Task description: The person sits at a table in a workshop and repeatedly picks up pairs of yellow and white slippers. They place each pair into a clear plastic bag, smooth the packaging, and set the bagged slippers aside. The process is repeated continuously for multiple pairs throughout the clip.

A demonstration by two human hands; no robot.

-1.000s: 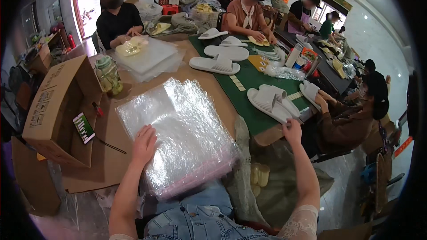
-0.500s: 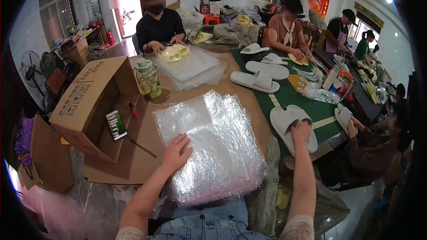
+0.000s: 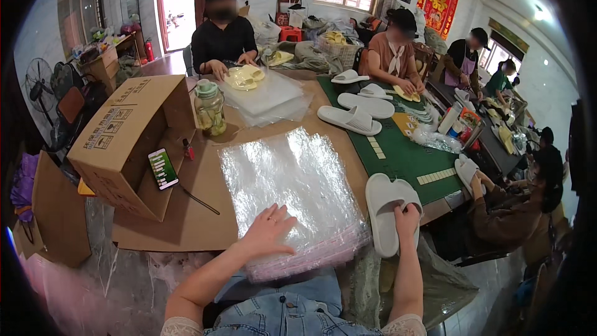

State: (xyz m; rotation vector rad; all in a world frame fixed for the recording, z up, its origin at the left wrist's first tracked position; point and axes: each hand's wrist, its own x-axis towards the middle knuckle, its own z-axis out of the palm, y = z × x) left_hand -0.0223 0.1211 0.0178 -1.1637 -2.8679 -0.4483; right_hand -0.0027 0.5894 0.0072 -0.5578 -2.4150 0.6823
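- A pair of white slippers is held beside the near right corner of the plastic stack, close to the table edge; whether the pair is also supported from below cannot be told.
- The right hand is closed on the pair, its fingers curled around the right-hand slipper near the strap.
- The left hand is spread palm down over the near part of the stack; nothing is gripped by it.
- The stack of clear plastic bags, pink along its near edge, is laid on the brown table covering.
- A green mat is seen beyond the pair; more white slippers are set out along its far left part.
- To the left, a cardboard box is turned on its side, with a phone propped at its opening.
- A lidded glass jar is placed just beyond the box.
- Across the table, yellow slippers are handled over clear sheets by a person in black.
- At right, a single white slipper is held by a seated co-worker.
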